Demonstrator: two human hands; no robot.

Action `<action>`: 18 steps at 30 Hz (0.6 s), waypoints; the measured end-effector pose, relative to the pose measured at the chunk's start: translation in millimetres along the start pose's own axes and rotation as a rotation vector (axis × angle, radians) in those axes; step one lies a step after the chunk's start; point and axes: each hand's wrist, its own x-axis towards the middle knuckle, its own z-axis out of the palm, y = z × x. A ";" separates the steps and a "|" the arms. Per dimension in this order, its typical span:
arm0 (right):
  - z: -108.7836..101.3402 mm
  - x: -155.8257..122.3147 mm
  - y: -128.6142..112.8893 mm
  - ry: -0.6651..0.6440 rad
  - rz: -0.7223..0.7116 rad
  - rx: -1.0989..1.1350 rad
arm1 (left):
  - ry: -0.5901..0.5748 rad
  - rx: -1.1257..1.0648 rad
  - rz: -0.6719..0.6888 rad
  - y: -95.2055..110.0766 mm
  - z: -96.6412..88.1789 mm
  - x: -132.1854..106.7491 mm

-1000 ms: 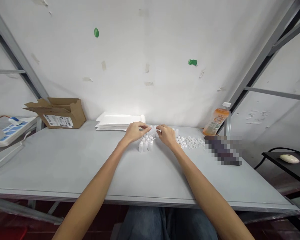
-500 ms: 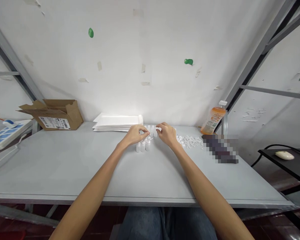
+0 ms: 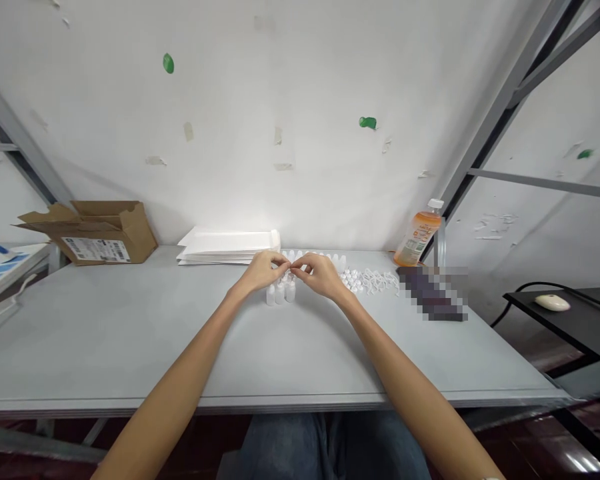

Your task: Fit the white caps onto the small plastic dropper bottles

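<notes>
My left hand (image 3: 263, 271) and my right hand (image 3: 316, 273) meet fingertip to fingertip above a cluster of small white bottles (image 3: 279, 292) standing on the grey table (image 3: 130, 320). Both hands are pinched shut around a tiny white item between them; I cannot make out what it is. More white bottles (image 3: 325, 257) stand in a row behind the hands. A heap of small white caps (image 3: 373, 281) lies just right of my right hand.
A stack of white sheets (image 3: 229, 245) lies against the wall behind the hands. An open cardboard box (image 3: 95, 231) sits at the far left. An orange drink bottle (image 3: 418, 233) and a blurred dark object (image 3: 433, 293) are at the right. A side table with a mouse (image 3: 552, 302) stands further right.
My hands, apart a second ago, have come together until the fingertips touch above the bottles. The view has drifted slightly to the right.
</notes>
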 end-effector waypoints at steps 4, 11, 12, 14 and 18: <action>-0.5 0.4 0.6 0.028 0.013 0.004 | -0.007 0.005 -0.002 2.7 0.3 -0.7; -8.3 0.8 2.4 0.161 0.031 0.002 | 0.070 -0.010 -0.021 8.1 -0.4 -0.9; -10.0 1.0 3.1 0.175 0.038 -0.005 | 0.075 -0.005 -0.013 9.4 -0.4 -1.1; -13.6 1.6 4.8 0.206 0.045 -0.012 | 0.082 0.009 0.010 12.3 -0.2 -1.6; -20.3 2.7 9.1 0.286 0.028 0.034 | 0.131 0.031 0.061 19.2 0.8 -3.6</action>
